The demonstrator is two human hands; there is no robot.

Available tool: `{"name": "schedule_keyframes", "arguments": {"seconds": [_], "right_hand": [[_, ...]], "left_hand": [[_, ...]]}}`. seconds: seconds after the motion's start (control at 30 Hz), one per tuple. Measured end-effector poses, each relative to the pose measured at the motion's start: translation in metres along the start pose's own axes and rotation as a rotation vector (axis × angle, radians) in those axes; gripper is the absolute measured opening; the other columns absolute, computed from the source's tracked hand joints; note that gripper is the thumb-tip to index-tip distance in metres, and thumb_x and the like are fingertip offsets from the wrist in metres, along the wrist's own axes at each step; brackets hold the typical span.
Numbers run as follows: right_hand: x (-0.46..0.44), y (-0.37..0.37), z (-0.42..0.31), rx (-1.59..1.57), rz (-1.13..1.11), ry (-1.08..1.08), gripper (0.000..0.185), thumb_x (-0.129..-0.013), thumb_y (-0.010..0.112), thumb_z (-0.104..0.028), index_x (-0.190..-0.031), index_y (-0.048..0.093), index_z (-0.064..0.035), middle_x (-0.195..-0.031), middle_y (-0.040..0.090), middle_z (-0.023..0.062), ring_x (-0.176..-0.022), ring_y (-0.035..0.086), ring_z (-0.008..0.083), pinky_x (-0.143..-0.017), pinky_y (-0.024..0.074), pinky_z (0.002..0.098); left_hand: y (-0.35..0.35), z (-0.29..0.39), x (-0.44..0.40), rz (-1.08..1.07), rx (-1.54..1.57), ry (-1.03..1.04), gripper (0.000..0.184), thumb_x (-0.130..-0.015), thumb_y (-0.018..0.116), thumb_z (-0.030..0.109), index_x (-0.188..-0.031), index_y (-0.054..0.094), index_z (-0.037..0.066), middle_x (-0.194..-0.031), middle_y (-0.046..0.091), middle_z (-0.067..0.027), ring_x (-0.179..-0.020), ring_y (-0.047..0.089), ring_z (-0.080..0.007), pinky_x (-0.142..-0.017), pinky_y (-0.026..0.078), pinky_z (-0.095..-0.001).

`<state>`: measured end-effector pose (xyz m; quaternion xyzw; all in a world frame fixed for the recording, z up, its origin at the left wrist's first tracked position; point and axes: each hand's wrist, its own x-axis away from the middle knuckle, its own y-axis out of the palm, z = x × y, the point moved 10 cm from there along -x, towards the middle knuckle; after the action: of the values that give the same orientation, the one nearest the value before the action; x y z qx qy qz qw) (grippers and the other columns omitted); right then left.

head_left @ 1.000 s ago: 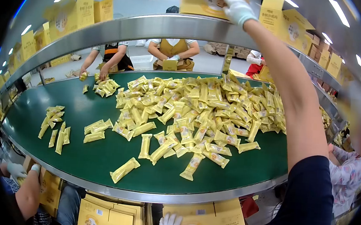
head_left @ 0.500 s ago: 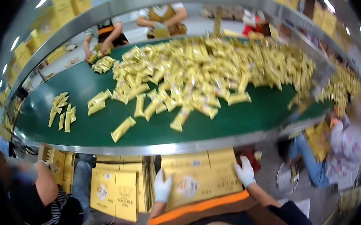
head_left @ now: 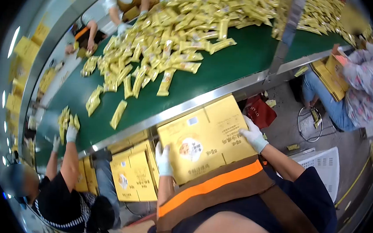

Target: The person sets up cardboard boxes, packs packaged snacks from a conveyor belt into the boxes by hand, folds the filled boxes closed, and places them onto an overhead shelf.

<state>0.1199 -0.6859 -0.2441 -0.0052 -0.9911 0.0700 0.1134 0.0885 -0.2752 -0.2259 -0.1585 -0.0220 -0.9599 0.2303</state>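
Observation:
A flat yellow cardboard carton with printed lettering and a round picture lies tilted across my lap, against the belt's metal edge. Gloved in white, my left hand grips its left edge, thumb apart from the fingers. On the opposite edge is my right hand, also in a white glove, its fingertips on the top face; whatever is under the carton is hidden. To the left of my left hand stands a stack of similar flat cartons.
Ahead runs a green conveyor belt heaped with yellow packets. A co-worker on my left reaches over the belt; another person sits at right with cartons. A white basket and red bag are on the floor.
My view has turned and tilted, and the carton now shows more of its face between my hands. My right hand has closed onto its edge. The left co-worker's hands have moved to the packets.

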Motion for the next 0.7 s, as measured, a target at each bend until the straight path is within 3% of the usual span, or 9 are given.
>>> {"name": "schedule_keyframes", "arguments": {"seconds": [0.1, 0.2, 0.27, 0.3, 0.37, 0.4, 0.5, 0.63, 0.7], "right_hand": [[0.016, -0.012, -0.054, 0.05, -0.011, -0.062, 0.07, -0.083, 0.064, -0.015, -0.146, 0.037, -0.0027, -0.136, 0.054, 0.02, -0.129, 0.051, 0.0285, -0.109, 0.0376, 0.0349], [0.047, -0.047, -0.188, 0.465, 0.368, -0.644, 0.086, -0.079, 0.073, -0.023, -0.15, 0.03, -0.0002, -0.153, 0.032, 0.0259, -0.141, 0.033, 0.0426, -0.116, 0.0281, 0.044], [0.077, -0.061, -0.283, 0.637, 0.614, -1.063, 0.082, -0.076, 0.078, -0.021, -0.145, 0.039, -0.0025, -0.15, 0.038, 0.0235, -0.137, 0.039, 0.0427, -0.111, 0.0338, 0.0461], [0.084, -0.05, -0.314, 0.712, 0.504, -1.156, 0.073, -0.073, 0.08, -0.023, -0.135, 0.049, -0.0033, -0.144, 0.046, 0.0214, -0.132, 0.044, 0.039, -0.107, 0.0373, 0.0469], [0.072, -0.001, -0.301, 1.003, 0.09, -1.082, 0.062, -0.071, 0.08, -0.024, -0.125, 0.056, -0.0045, -0.131, 0.057, 0.0166, -0.124, 0.053, 0.0325, -0.105, 0.04, 0.0459], [0.066, 0.008, -0.279, 0.991, 0.078, -1.04, 0.051, -0.069, 0.078, -0.022, -0.115, 0.062, -0.0064, -0.117, 0.064, 0.0102, -0.114, 0.059, 0.0248, -0.101, 0.0436, 0.0435], [0.098, 0.018, -0.278, 1.01, 0.168, -1.192, 0.041, -0.069, 0.072, -0.016, -0.109, 0.064, -0.0075, -0.105, 0.064, 0.0057, -0.105, 0.061, 0.0221, -0.095, 0.0477, 0.0411], [0.099, 0.015, -0.28, 0.967, 0.261, -1.356, 0.037, -0.07, 0.066, -0.009, -0.107, 0.065, -0.0078, -0.092, 0.06, 0.0047, -0.09, 0.062, 0.0245, -0.089, 0.0504, 0.0404], [0.084, 0.02, -0.27, 0.963, 0.193, -1.32, 0.026, -0.071, 0.071, -0.014, -0.096, 0.065, -0.0103, -0.086, 0.06, 0.0042, -0.083, 0.06, 0.0254, -0.079, 0.0489, 0.0387]], "left_hand": [[0.011, 0.05, 0.022, -0.108, 0.075, 0.058, 0.059, -0.093, 0.065, 0.02, -0.142, 0.041, -0.003, -0.129, 0.058, -0.013, -0.112, 0.057, -0.0204, -0.098, 0.044, -0.0315], [0.011, 0.089, 0.038, -0.437, 0.134, 0.272, 0.05, -0.089, 0.067, 0.017, -0.131, 0.051, -0.003, -0.12, 0.063, -0.0098, -0.104, 0.06, -0.0194, -0.094, 0.047, -0.0352], [0.021, 0.112, 0.051, -0.493, -0.165, 0.195, 0.046, -0.081, 0.065, 0.01, -0.124, 0.057, -0.003, -0.116, 0.064, -0.009, -0.105, 0.059, -0.0197, -0.094, 0.047, -0.0341], [0.019, 0.11, 0.047, -0.461, -0.274, 0.181, 0.042, -0.079, 0.064, 0.007, -0.12, 0.059, -0.003, -0.111, 0.066, -0.0088, -0.1, 0.061, -0.0192, -0.089, 0.049, -0.0336], [0.021, 0.104, 0.045, -0.452, -0.396, 0.159, 0.027, -0.082, 0.062, 0.005, -0.108, 0.064, -0.003, -0.099, 0.068, -0.0081, -0.087, 0.061, -0.0163, -0.077, 0.05, -0.0327], [0.026, 0.101, 0.049, -0.48, -0.377, 0.158, 0.027, -0.084, 0.063, 0.008, -0.109, 0.064, -0.003, -0.1, 0.068, -0.0082, -0.088, 0.061, -0.0162, -0.079, 0.05, -0.0321], [0.028, 0.09, 0.057, -0.483, -0.147, 0.245, 0.035, -0.086, 0.064, 0.012, -0.117, 0.06, -0.004, -0.109, 0.066, -0.0092, -0.096, 0.06, -0.0164, -0.086, 0.048, -0.0309], [0.048, 0.095, 0.048, -0.512, -0.329, 0.106, 0.042, -0.087, 0.057, 0.009, -0.126, 0.054, -0.005, -0.115, 0.065, -0.0107, -0.101, 0.06, -0.0183, -0.089, 0.048, -0.0329], [0.051, 0.086, 0.031, -0.493, -0.135, 0.092, 0.046, -0.088, 0.057, 0.008, -0.132, 0.051, -0.005, -0.122, 0.062, -0.0122, -0.106, 0.058, -0.0182, -0.094, 0.046, -0.033]]}}
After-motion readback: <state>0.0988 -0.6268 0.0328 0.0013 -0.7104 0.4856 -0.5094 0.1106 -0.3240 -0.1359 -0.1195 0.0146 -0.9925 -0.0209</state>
